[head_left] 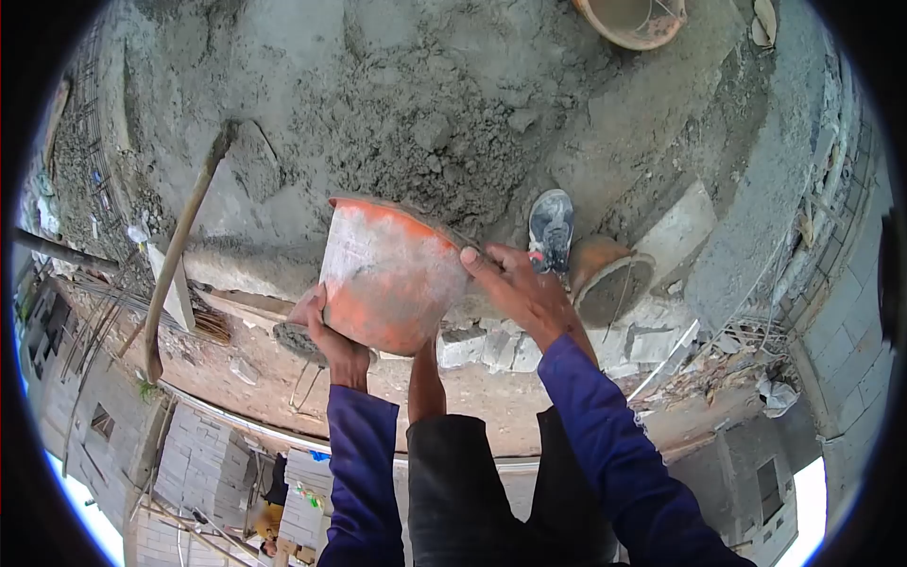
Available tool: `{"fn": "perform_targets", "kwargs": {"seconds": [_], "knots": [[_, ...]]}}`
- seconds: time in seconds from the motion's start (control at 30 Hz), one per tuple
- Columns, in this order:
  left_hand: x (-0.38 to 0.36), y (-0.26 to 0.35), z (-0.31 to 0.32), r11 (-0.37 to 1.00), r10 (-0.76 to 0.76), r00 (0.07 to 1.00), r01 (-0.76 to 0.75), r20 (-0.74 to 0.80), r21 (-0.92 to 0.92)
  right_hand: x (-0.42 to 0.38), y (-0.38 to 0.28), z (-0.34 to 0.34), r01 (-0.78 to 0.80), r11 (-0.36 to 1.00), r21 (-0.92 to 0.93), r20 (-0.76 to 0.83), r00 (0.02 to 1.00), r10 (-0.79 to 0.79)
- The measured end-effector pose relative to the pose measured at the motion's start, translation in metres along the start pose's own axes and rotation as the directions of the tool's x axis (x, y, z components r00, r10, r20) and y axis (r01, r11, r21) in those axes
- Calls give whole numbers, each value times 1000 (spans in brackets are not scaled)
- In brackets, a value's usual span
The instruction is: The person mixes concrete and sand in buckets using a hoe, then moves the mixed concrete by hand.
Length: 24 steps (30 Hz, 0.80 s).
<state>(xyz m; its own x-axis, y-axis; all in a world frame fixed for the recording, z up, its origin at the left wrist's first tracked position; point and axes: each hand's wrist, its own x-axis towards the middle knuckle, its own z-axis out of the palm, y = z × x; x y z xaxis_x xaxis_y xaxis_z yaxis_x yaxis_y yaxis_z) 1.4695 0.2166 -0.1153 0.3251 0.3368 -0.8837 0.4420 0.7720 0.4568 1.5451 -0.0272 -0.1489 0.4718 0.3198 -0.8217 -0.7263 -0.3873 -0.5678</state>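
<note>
An orange bucket (392, 274), smeared with grey cement, is tilted in front of me with its mouth turned away toward a heap of wet mortar (439, 132). My left hand (333, 342) supports it low on the left, near its base. My right hand (520, 291) grips the rim on the right, thumb on the outer side. The inside of the bucket is hidden from me. Just past my right hand is a cement-covered shoe (551, 227).
A hoe's wooden handle (184, 241) slants at the left, its blade end in the mortar. A second bucket (614, 281) lies right of the shoe, and another bucket (638, 26) stands at the top. Pale blocks (491, 348) line the near edge. A person (269, 520) is far below left.
</note>
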Motion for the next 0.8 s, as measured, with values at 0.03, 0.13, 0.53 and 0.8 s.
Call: {"fn": "perform_targets", "kwargs": {"seconds": [0.03,0.13,0.53,0.8], "knots": [[-10,1,3,1000,-8,998,9,-65,20,4,7,-1,-8,1000,-2,10,1000,8],[-1,3,15,994,-8,959,39,-285,101,23,27,15,-93,986,136,-161,980,115],[-73,44,145,733,616,788,-582,18,353,35,-66,-108,157,853,497,-10,984,-176],[19,-46,260,473,422,849,-505,317,722,92,20,-239,13,702,712,-112,989,95]]}}
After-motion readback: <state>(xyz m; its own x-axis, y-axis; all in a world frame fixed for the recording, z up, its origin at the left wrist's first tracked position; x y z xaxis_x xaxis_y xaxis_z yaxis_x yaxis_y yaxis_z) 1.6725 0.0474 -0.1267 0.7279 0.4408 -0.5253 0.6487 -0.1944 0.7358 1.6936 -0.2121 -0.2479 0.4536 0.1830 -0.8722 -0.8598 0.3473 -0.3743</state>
